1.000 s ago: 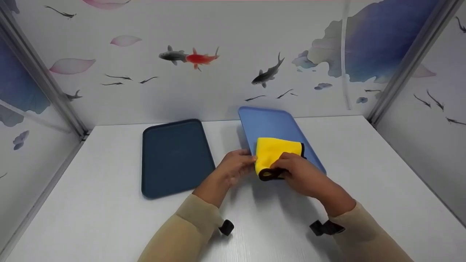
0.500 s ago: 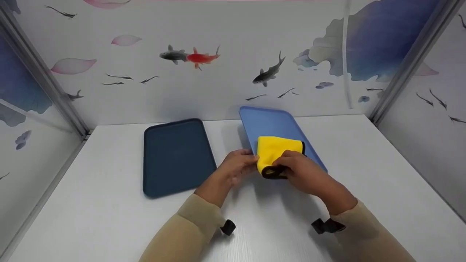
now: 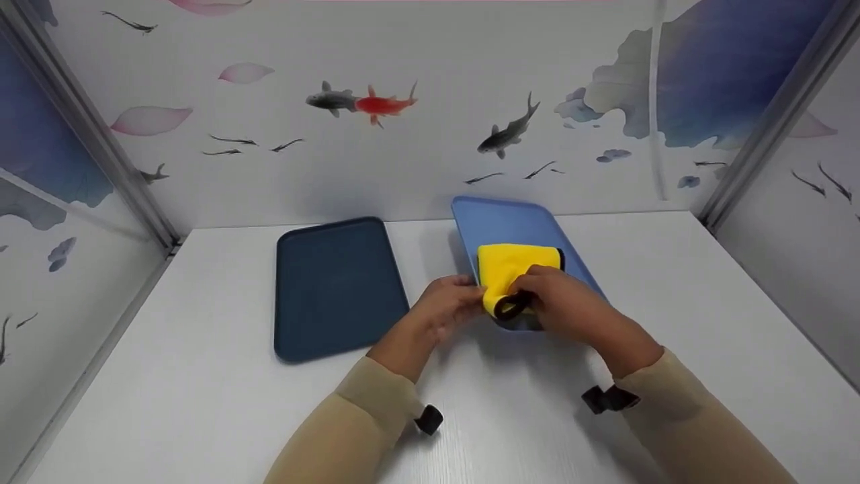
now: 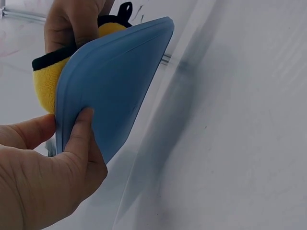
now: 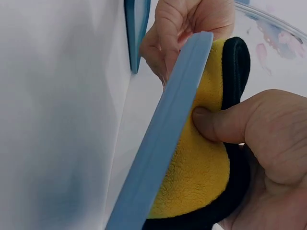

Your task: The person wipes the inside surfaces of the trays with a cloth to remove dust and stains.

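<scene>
A light blue tray (image 3: 510, 222) is held tilted above the white table, its near end raised. My left hand (image 3: 449, 306) pinches the tray's left edge, thumb on the upper face and fingers underneath, as the left wrist view shows at the blue tray's underside (image 4: 110, 86). On the tray's upper face lies a folded yellow cloth (image 3: 510, 262) with a dark border. My right hand (image 3: 571, 302) grips this cloth and holds it against the tray near the close end. In the right wrist view the thumb presses into the yellow cloth (image 5: 201, 177).
A dark blue tray (image 3: 339, 289) lies flat on the white table (image 3: 201, 390), left of the blue one. Behind the table stands a panel (image 3: 416, 161) painted with fish, and side panels flank it.
My right hand has moved the cloth slightly up the tray, and a strip of the near end now shows below it. My left hand keeps its hold; the whole view has shifted slightly.
</scene>
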